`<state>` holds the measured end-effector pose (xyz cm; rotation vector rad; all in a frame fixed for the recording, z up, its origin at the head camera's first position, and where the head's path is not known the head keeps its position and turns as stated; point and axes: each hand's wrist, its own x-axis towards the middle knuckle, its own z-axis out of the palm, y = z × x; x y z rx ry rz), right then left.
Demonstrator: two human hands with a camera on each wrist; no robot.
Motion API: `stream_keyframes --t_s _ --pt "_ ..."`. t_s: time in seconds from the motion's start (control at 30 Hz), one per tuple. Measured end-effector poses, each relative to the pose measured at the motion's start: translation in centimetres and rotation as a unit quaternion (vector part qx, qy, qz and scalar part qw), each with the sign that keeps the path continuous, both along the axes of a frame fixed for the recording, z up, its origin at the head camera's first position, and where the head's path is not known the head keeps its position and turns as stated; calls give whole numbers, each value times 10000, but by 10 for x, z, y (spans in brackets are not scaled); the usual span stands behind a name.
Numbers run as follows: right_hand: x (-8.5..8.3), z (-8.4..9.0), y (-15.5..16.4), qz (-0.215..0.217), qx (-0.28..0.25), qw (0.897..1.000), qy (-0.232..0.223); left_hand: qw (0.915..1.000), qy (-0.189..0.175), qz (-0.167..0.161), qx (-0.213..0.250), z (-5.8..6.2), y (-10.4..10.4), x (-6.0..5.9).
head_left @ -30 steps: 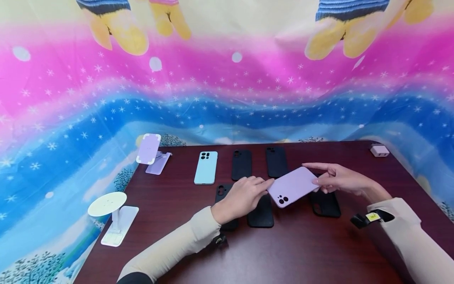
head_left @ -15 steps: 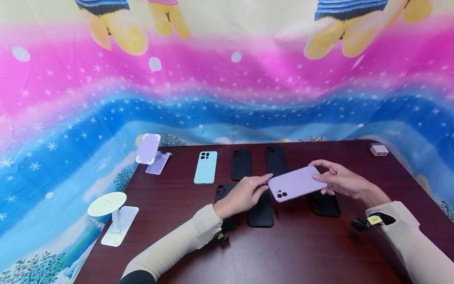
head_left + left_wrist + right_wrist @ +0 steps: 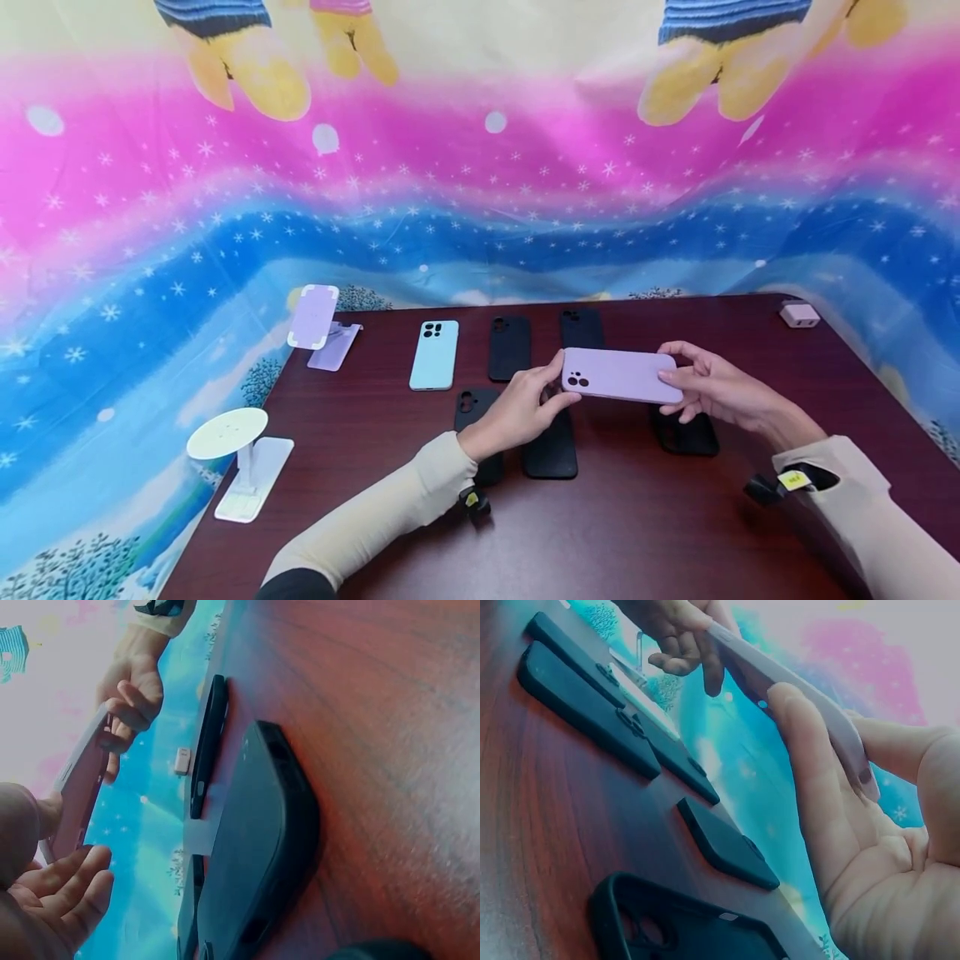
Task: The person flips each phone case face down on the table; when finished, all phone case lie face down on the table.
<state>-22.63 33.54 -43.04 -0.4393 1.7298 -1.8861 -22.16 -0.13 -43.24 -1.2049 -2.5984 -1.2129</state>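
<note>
A lilac phone case (image 3: 618,375) with dark camera holes at its left end is held level, long side across, above the table. My left hand (image 3: 513,412) pinches its left end between thumb and fingers. At the other end my right hand (image 3: 723,387) grips it, thumb on the back face and fingers behind. The left wrist view shows the lilac case (image 3: 79,787) raised off the table between both hands. Beneath lie a black phone case (image 3: 551,454) and, to the right, another black case (image 3: 688,435), whose open inside faces up in the right wrist view.
More black cases lie at the back (image 3: 510,350) and partly under my left wrist. A mint phone case (image 3: 435,358) lies left of them. Two stands, one lilac (image 3: 333,346) and one white (image 3: 251,483), stand at the left edge. A white charger plug (image 3: 799,314) sits at back right.
The lilac case has turned from a slant to nearly level, its camera end moving up and left. My left hand has shifted its hold, with the thumb now at the case's lower edge.
</note>
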Motion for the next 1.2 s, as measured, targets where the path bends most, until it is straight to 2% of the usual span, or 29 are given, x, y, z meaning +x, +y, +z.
stream_keyframes --t_s 0.13,0.23,0.33,0.5,0.57,0.7,0.87,1.0,1.1,1.2 --pt "6 -3 6 263 -205 9993 -177 10000 -44 -19 74 -1 1 -5" --pt "14 -7 11 332 -46 9992 -228 9998 -195 -6 50 -3 3 -9" --pt "24 -12 17 503 88 9982 -307 9993 -344 -51 -165 -7 7 -13" --pt "40 -20 23 906 -24 9938 -638 9954 -283 -309 -861 -10 18 -26" --pt "45 -23 20 896 106 9931 -746 9916 -195 -396 -1212 -9 22 -31" --pt "54 -32 9 617 566 9936 -754 9801 13 -500 -1920 -8 31 -41" --pt "64 -41 -8 494 933 9940 -299 9658 207 -559 -2522 -9 40 -47" --pt "73 -42 -20 446 1408 9882 399 9547 425 -537 -2895 -12 45 -48" --pt "79 -40 -26 220 2162 9694 1141 9489 562 -476 -3067 -13 47 -47" --pt "81 -39 -30 88 2758 9475 1616 9481 575 -492 -3088 -15 50 -47"
